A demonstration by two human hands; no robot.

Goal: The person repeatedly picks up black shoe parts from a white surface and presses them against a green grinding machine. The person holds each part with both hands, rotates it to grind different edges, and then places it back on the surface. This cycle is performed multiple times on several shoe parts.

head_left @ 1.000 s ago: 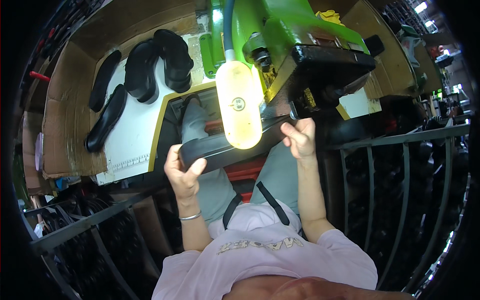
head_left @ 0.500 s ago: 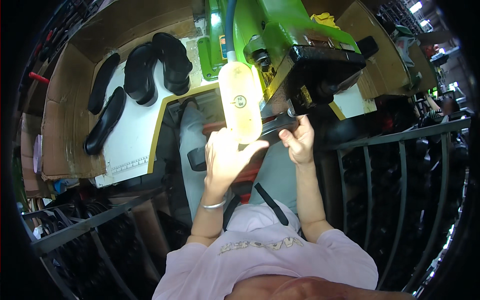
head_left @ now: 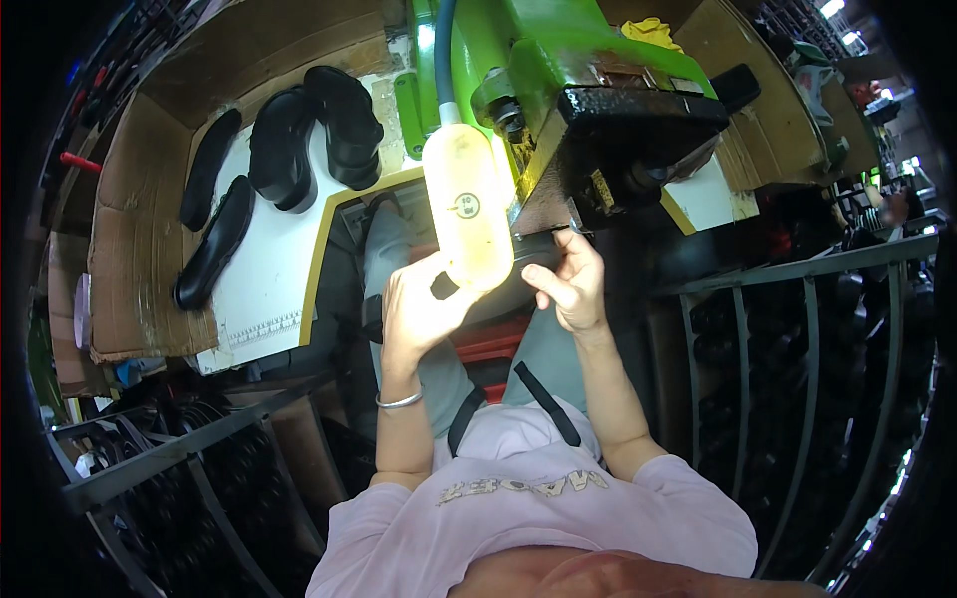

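My left hand [head_left: 424, 307] is curled around a black shoe sole [head_left: 516, 287], which is partly hidden behind a bright yellow-white lamp [head_left: 469, 211]. My right hand [head_left: 571, 284] pinches the far end of the sole, close under the black head [head_left: 638, 130] of a green machine [head_left: 568, 45]. The fingertips there are partly covered by the machine's lower edge. Lamp light washes out the left fingers and much of the sole.
Several black shoe soles [head_left: 279, 149] lie on a white table [head_left: 261, 264] with a yellow edge, backed by a cardboard box wall [head_left: 140, 229]. Metal racks [head_left: 797, 269] of dark items flank me on both sides. A yellow cloth [head_left: 650, 35] rests behind the machine.
My left hand has shifted left and slightly down, with its thumb folded in. My right hand has moved slightly left. The sole now shows less clearly between them.
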